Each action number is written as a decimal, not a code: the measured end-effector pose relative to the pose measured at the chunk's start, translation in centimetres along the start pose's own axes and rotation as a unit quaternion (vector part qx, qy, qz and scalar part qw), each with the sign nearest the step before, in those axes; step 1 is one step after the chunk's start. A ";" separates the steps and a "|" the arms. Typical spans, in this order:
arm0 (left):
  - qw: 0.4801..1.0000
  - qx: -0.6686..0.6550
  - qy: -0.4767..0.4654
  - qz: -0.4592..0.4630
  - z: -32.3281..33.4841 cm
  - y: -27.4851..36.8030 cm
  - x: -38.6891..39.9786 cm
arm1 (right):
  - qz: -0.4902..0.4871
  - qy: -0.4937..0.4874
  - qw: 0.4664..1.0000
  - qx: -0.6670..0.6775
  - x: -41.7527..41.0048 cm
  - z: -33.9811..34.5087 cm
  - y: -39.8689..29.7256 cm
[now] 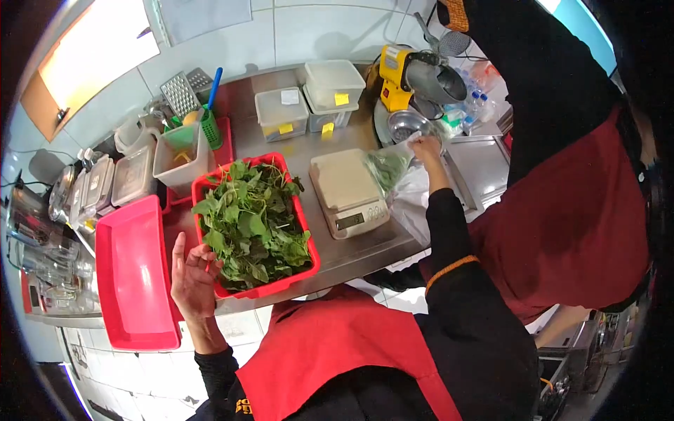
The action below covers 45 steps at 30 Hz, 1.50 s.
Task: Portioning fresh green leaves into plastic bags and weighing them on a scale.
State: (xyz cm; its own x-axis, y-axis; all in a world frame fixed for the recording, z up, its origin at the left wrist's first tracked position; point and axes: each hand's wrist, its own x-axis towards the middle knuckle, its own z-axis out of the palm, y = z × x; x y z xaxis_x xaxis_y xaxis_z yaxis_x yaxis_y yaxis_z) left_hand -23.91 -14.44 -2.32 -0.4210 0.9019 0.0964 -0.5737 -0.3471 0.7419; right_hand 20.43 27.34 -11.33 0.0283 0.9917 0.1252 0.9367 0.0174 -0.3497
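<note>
My right hand point(425, 149) grips the top of a clear plastic bag of green leaves point(388, 169), just right of the digital kitchen scale point(345, 184). A white plastic bag point(413, 197) lies below that hand at the counter's edge. Raised at the near left corner of a red plastic basket point(315, 258) is my left hand point(195, 279), its fingers apart and nothing held. Loose leafy greens point(253, 226) heap up in the basket. Nothing but the scale's bare platform shows on its top. An empty pink-red tray point(136, 273) sits left of my left hand.
Lidded plastic containers point(284, 113) stand by the wall. A yellow machine point(395, 76) and a metal bowl point(408, 125) are at the back right. Beyond the basket are a plastic tub point(181, 158) and a box grater point(180, 94). A person in a dark red apron point(574, 226) stands close at right.
</note>
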 end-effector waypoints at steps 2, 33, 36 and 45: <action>1.000 -0.015 -0.009 -0.007 0.9 -0.5 0.5 | -0.068 0.030 0.997 0.029 -2.8 -5.6 -6.0; 0.970 -0.134 -0.045 -0.196 5.3 -1.9 2.3 | -0.585 -0.155 0.780 0.161 -21.2 -13.9 -31.0; 0.965 -0.169 -0.024 -0.200 4.7 -1.7 2.5 | -0.582 -0.172 0.782 0.145 -21.6 -12.3 -31.6; 0.957 -0.217 -0.081 -0.174 3.6 -1.1 2.5 | -0.612 -0.131 0.732 0.269 -22.5 -10.4 -32.5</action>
State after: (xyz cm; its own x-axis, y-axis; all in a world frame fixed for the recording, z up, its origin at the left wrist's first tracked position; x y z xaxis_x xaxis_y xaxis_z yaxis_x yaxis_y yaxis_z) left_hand -21.81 -10.92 -0.47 -0.0575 0.9981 0.0222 -0.9123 -0.0616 0.4049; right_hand -6.99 3.13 6.86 -0.8516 0.1804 0.4921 -0.0707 0.8908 -0.4488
